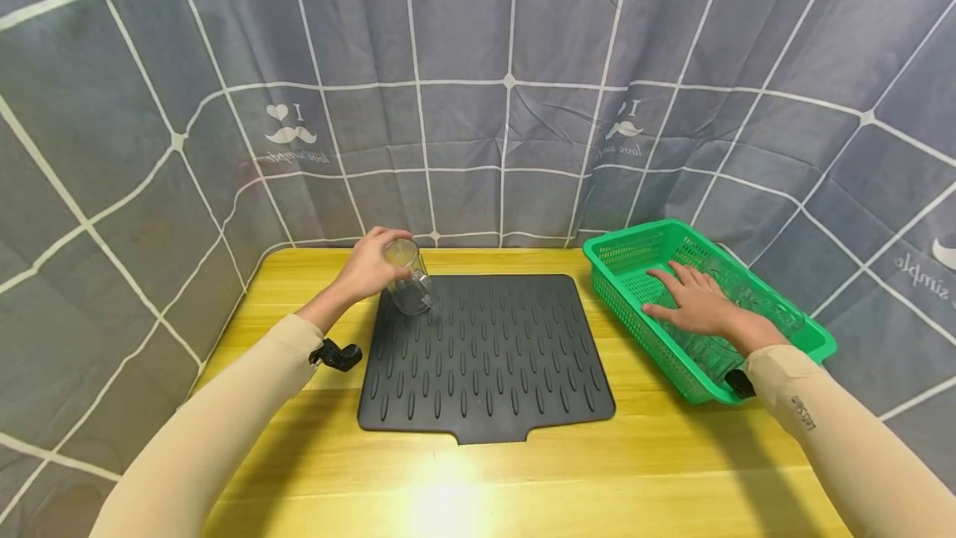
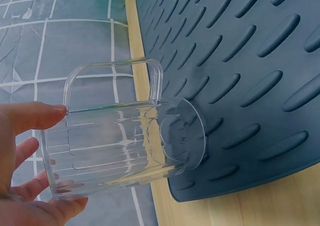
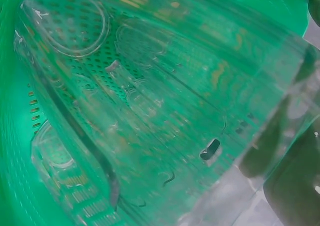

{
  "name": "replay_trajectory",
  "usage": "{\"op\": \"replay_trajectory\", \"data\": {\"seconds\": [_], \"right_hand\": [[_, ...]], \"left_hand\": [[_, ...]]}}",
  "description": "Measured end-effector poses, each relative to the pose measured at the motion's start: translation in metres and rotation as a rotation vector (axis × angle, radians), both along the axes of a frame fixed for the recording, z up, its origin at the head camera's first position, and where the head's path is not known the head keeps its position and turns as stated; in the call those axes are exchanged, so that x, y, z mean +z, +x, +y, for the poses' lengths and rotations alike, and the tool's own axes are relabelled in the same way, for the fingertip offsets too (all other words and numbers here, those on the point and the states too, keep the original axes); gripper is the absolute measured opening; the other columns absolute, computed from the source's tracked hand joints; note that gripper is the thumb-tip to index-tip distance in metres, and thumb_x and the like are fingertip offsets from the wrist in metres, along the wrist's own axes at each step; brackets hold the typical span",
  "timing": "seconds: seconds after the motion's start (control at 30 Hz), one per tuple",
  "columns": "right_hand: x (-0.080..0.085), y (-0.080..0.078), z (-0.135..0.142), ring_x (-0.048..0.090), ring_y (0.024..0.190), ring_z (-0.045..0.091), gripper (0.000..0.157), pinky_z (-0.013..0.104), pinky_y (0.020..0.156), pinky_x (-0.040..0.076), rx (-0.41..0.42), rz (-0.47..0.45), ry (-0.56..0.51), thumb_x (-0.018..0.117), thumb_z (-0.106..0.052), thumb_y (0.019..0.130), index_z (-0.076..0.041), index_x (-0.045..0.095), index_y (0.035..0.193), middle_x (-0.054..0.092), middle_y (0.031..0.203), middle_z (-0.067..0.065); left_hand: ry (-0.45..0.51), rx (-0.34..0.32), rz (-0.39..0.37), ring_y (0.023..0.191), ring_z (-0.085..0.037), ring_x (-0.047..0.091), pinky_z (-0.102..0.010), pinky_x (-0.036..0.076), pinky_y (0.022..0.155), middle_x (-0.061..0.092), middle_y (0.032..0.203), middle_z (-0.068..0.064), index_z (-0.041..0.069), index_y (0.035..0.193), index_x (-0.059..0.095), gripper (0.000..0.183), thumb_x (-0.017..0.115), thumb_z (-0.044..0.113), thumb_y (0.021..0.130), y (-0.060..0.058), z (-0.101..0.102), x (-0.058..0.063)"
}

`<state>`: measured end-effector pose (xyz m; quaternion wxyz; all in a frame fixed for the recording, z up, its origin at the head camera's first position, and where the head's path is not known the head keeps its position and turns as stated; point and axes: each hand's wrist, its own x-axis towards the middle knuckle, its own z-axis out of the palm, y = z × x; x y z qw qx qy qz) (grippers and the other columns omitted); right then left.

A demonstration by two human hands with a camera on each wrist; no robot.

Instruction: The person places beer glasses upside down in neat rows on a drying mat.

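A clear mug (image 1: 411, 292) with a side handle (image 2: 114, 66) is over the far left corner of the dark ribbed mat (image 1: 485, 355). My left hand (image 1: 376, 262) grips its upper end between thumb and fingers. The lower end is at the mat's surface or just above it; I cannot tell which. On the right, my right hand (image 1: 695, 301) reaches over the green basket (image 1: 635, 324) with its fingers spread apart. Several clear glass vessels lie in this basket, one (image 3: 165, 106) filling much of the right wrist view. Fingers (image 3: 295, 176) show at that view's right edge, partly behind the glass.
A yellow wood-grain table (image 1: 329, 455) lies under the mat and basket. Behind and at both sides hangs a grey curtain (image 1: 463, 123) with white lines, meeting the table's back edge. The basket's raised walls surround the glassware.
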<state>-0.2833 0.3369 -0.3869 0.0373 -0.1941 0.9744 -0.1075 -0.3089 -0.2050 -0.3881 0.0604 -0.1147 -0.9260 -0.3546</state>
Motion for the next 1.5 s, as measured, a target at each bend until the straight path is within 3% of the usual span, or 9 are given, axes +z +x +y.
{"op": "replay_trajectory", "data": {"seconds": [0.1,0.27,0.57,0.83,1.17,1.5], "right_hand": [[0.005,0.001,-0.003,0.013,0.142,0.062,0.079,0.077,0.111,0.008,-0.011,-0.023,0.03,0.056,-0.054,0.099,-0.005,0.03,0.156,0.012,0.159,0.037],[0.006,0.001,-0.004,0.013,0.142,0.061,0.078,0.076,0.111,0.009,-0.016,-0.023,0.053,0.056,-0.053,0.1,-0.005,0.03,0.156,0.012,0.159,0.037],[0.003,0.0,-0.003,0.014,0.141,0.062,0.076,0.077,0.11,0.009,-0.013,-0.004,0.019,0.059,-0.047,0.099,-0.003,0.032,0.155,0.013,0.159,0.037],[-0.001,-0.002,-0.002,0.016,0.141,0.062,0.077,0.076,0.111,0.01,-0.009,0.007,0.013,0.058,-0.053,0.098,-0.006,0.034,0.154,0.015,0.158,0.037],[0.005,0.0,-0.006,0.016,0.141,0.062,0.075,0.075,0.111,0.012,-0.012,-0.017,0.052,0.056,-0.05,0.101,-0.004,0.032,0.155,0.013,0.159,0.038],[0.005,0.0,-0.004,0.017,0.141,0.062,0.075,0.075,0.111,0.014,-0.019,-0.021,0.066,0.057,-0.05,0.1,-0.005,0.032,0.155,0.014,0.159,0.037]], "left_hand": [[-0.005,-0.006,-0.011,0.13,-0.04,0.046,-0.06,0.042,0.103,0.047,0.143,-0.015,0.016,0.142,0.057,0.067,0.081,0.017,0.079,-0.002,0.001,0.001],[0.009,-0.042,-0.047,0.126,-0.039,0.049,-0.057,0.047,0.098,0.046,0.143,-0.014,0.016,0.143,0.056,0.066,0.079,0.014,0.081,-0.006,0.005,0.003],[-0.016,-0.081,-0.095,0.135,-0.042,0.039,-0.062,0.042,0.101,0.041,0.149,-0.017,0.015,0.146,0.053,0.067,0.077,0.014,0.083,-0.013,0.008,0.004],[-0.02,-0.09,-0.131,0.136,-0.043,0.038,-0.064,0.042,0.102,0.036,0.153,-0.017,0.016,0.149,0.048,0.067,0.074,0.015,0.087,-0.014,0.009,0.003],[-0.037,-0.097,-0.115,0.139,-0.042,0.037,-0.062,0.045,0.1,0.035,0.157,-0.017,0.016,0.151,0.047,0.067,0.071,0.017,0.089,-0.014,0.01,-0.002],[-0.052,-0.11,-0.105,0.146,-0.041,0.028,-0.066,0.037,0.107,0.031,0.159,-0.018,0.017,0.153,0.045,0.069,0.072,0.019,0.089,-0.012,0.013,-0.001]]}}
